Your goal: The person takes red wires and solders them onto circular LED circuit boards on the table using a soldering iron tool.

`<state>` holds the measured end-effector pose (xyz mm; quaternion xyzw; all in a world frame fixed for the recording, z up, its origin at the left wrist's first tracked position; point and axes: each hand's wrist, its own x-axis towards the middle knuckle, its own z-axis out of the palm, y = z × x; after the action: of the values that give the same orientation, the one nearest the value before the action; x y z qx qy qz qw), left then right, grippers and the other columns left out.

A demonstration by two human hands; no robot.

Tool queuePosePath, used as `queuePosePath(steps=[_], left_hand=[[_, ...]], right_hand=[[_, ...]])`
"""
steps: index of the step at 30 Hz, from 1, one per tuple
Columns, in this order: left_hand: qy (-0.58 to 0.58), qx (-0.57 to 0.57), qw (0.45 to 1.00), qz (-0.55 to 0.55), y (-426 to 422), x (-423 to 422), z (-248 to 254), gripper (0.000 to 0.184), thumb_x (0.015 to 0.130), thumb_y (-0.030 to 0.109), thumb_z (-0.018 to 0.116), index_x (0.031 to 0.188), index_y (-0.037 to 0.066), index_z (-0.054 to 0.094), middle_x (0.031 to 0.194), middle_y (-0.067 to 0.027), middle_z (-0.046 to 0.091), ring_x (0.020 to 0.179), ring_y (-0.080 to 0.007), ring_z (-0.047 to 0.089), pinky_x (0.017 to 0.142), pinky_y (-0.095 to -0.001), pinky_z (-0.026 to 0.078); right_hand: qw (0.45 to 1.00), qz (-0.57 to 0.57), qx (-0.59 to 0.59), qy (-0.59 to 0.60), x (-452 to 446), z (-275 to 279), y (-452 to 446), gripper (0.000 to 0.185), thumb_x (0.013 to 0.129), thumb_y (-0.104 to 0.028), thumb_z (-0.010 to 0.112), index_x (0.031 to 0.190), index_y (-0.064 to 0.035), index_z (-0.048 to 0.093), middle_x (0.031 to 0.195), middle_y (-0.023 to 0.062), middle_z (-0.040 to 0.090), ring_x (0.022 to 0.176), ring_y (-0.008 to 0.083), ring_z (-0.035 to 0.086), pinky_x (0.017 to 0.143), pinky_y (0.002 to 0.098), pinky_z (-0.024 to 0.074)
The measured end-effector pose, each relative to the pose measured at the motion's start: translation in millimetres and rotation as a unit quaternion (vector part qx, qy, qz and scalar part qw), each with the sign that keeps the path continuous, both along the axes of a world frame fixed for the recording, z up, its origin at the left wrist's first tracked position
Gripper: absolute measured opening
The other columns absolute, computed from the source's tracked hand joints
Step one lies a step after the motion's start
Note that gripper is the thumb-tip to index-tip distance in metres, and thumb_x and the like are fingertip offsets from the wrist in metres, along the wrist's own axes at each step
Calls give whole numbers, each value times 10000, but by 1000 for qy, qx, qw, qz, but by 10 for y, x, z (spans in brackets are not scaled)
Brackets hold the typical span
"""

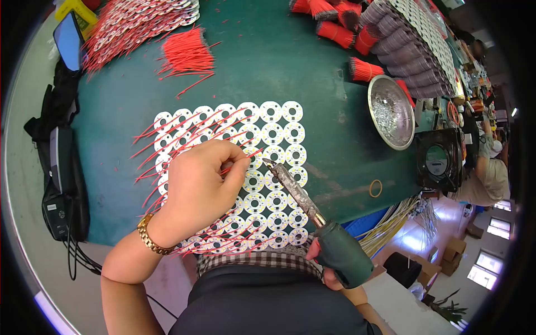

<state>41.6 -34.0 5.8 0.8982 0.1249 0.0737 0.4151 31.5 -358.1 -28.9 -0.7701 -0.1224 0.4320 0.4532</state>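
Note:
A panel of round white LED circuit boards lies flat in front of me, with red wires across its left and lower parts. My left hand is over the panel, thumb and fingers closed in a pinch on a red wire. The wire's end points to a board right of my fingertips. In my right hand is a soldering iron with a dark green handle, which hides most of that hand. The iron's tip is close to the wire's end; whether they touch, I cannot tell.
Loose red wires lie beyond the panel, beside stacked wired boards. At right are a metal bowl, red wire bundles, stacked boards, a black fan-like frame and a ring. A phone stands far left.

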Motion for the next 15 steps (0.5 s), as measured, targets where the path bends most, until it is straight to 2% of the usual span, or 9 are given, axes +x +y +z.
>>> queuePosePath(steps=[3,5,9,11,15], left_hand=[[-16,36,999,-2,-28,6,4,59,834,19,679,809,6,628,670,-39,603,536,-77,518,489,-241,396],[-1,46,999,-4,-46,4,38,70,837,61,647,798,44,591,692,-92,604,568,-237,593,515,-349,445],[4,53,998,-18,-3,-8,19,95,847,60,645,806,47,561,706,-94,593,567,-247,591,517,-371,441],[-30,88,995,-28,-2,-12,6,116,853,67,650,824,46,540,720,-100,581,556,-258,579,508,-379,431],[-33,83,996,-8,-61,-27,-8,123,852,67,655,846,50,533,738,-100,582,544,-266,570,491,-378,423]], right_hand=[[999,32,-18,-13,21,-4,-8,531,801,-458,620,1147,-55,627,936,114,640,749,263,610,632,362,477],[998,44,-29,-18,31,0,-15,580,791,-510,626,1157,-61,634,966,118,649,773,284,623,646,373,487],[996,61,-68,-10,55,11,-40,678,770,-615,639,1176,-72,648,1027,125,667,819,326,650,674,393,508],[996,63,-64,-18,60,29,-37,728,760,-667,645,1185,-77,655,1058,129,676,843,346,664,688,403,518],[997,33,24,-68,9,-9,4,711,743,-664,658,1159,-87,667,1036,116,681,825,335,667,674,398,516]])
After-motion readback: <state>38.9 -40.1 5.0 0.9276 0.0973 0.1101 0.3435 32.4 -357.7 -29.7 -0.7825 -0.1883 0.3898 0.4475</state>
